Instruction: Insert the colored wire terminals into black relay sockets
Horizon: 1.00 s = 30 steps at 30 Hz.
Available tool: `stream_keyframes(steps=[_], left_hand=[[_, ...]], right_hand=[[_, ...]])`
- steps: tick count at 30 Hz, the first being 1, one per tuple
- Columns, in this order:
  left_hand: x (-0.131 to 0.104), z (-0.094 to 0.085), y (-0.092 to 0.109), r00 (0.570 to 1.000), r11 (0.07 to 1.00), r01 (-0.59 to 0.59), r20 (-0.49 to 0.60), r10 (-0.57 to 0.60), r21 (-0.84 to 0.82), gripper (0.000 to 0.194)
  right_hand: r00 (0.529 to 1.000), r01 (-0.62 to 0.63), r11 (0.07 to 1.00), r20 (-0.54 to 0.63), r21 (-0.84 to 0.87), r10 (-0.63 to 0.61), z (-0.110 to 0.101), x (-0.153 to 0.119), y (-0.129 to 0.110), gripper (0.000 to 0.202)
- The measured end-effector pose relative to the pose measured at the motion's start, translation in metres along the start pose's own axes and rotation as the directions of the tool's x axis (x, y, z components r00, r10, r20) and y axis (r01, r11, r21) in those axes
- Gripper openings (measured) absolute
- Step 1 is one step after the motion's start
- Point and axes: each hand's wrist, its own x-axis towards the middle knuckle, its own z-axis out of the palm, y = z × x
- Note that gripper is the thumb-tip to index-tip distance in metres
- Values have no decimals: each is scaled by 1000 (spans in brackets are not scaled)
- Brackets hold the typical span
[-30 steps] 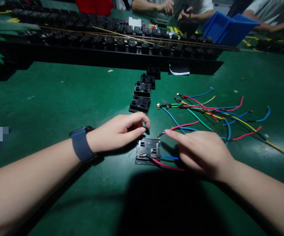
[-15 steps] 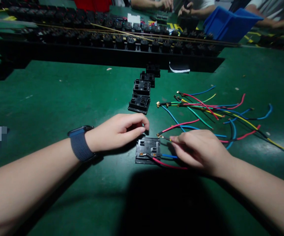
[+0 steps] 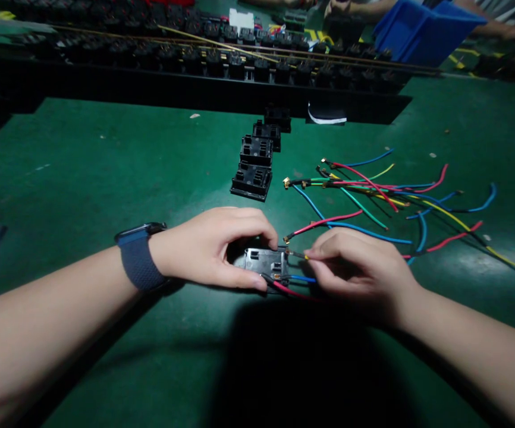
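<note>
A small black plastic socket module [image 3: 264, 261] lies on the green table with its terminal side up. A blue wire [image 3: 302, 279] and a red wire [image 3: 286, 289] run from its near terminals. My left hand [image 3: 226, 246], with a dark watch at the wrist, grips the module between thumb and fingers at its far and near edges. My right hand [image 3: 351, 267] pinches a thin wire with a yellow part at the fingertips. The wire's metal terminal [image 3: 289, 252] is at the module's far right corner; whether it touches cannot be made out.
Several loose coloured wires [image 3: 364, 190] with metal ends lie to the right. More black modules [image 3: 252, 180] stand in a row beyond my left hand. A long black rail [image 3: 195, 98] crosses the back, near a blue bin [image 3: 418, 35]. Other people's hands [image 3: 342, 7] show behind.
My left hand has opened around the module and taken hold of it. My right hand has brought the wire's terminal down and slightly left, to the module's edge.
</note>
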Motion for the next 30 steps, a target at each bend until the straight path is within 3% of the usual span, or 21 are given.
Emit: stream_keyframes(steps=[8,20,30], left_hand=[[0,-1,0,1000,999,6,9,-6,-34,40],[0,-2,1,998,998,55,41,-54,-41,42],[0,-4,0,996,997,57,65,-54,-46,48]], right_hand=[[996,-62,998,65,25,60,-1,5,-9,10],[992,107,993,77,-41,-104,2,-3,-2,2],[976,187,976,137,-110,-172,-1,-2,-2,8]])
